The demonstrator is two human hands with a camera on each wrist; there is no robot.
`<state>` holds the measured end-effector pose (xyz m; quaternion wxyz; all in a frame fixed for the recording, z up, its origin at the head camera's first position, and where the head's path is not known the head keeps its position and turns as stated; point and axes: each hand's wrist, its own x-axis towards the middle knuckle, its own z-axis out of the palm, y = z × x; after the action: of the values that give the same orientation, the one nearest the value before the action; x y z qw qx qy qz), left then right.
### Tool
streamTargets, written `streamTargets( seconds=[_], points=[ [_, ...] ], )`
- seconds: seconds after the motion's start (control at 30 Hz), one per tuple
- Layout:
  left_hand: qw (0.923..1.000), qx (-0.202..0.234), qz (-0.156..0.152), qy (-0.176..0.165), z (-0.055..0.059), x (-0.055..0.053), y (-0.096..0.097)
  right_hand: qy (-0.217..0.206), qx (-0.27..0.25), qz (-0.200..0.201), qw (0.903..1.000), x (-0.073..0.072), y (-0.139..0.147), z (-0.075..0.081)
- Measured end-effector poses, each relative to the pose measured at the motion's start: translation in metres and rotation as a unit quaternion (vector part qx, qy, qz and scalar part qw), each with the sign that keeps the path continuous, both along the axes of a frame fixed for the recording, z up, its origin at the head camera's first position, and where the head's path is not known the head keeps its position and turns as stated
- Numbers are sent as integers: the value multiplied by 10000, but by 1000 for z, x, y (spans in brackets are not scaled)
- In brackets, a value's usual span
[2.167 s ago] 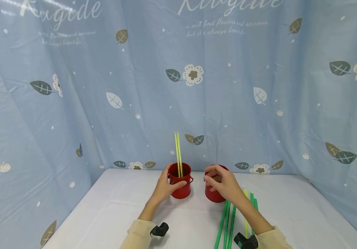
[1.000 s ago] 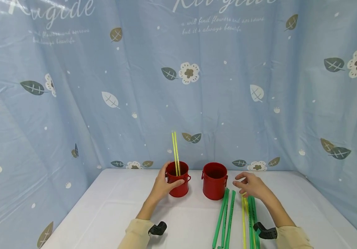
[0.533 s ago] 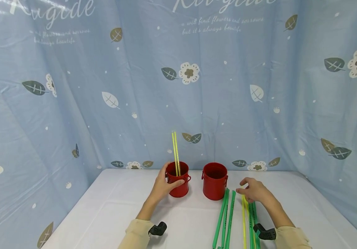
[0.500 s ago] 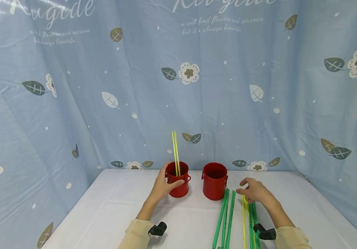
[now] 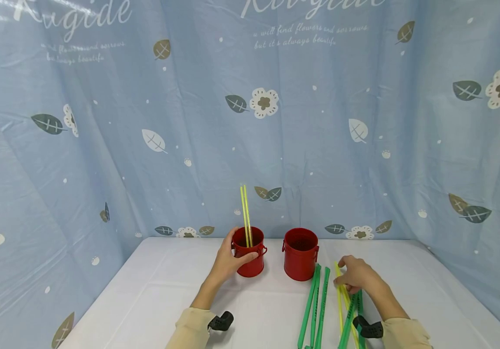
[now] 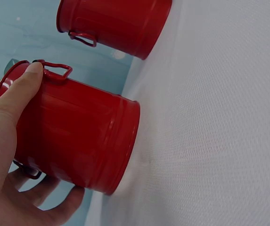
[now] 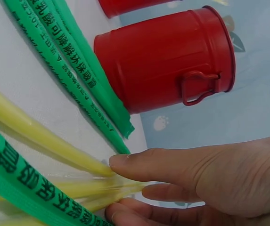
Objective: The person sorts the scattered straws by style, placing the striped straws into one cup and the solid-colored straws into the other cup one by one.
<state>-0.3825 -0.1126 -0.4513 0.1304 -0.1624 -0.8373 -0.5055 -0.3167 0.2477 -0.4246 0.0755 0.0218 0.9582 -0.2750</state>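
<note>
My left hand [image 5: 226, 261] holds the left red bucket [image 5: 253, 265], thumb at the front near its handle and fingers behind. Two yellow straws [image 5: 246, 208] stand upright in that bucket. A second red bucket [image 5: 300, 264] stands to its right. Low over the table, my right hand [image 5: 360, 275] pinches the end of a yellow straw [image 7: 45, 136] between thumb and fingers. Other yellow straws [image 7: 73, 189] run close beside it, their ends partly hidden by the fingers. Under the right wrist, a green-wrapped straw [image 7: 26, 176] with dark print crosses over yellow ones.
Several green-wrapped straws [image 5: 314, 305] lie on the white table [image 5: 154, 300] in front of the right bucket. More green straws [image 5: 360, 310] lie beneath the right forearm. A blue patterned curtain [image 5: 197, 121] hangs behind and at the sides.
My right hand has left the right bucket, moved right and down to the straws, and closed on a yellow one, whose far end has shifted left. The left hand stays on its bucket.
</note>
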Motion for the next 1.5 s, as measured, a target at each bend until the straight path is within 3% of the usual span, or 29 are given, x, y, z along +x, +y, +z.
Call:
streamTargets(
  seconds=[1.2,1.5],
  points=[
    [10000,57,-28,48,1,2,1,-174,-641,-28,9978,-3,3,1],
    [10000,67,-32,24,1,2,0,-10,-782,26,9969,-2,5,7]
  ],
)
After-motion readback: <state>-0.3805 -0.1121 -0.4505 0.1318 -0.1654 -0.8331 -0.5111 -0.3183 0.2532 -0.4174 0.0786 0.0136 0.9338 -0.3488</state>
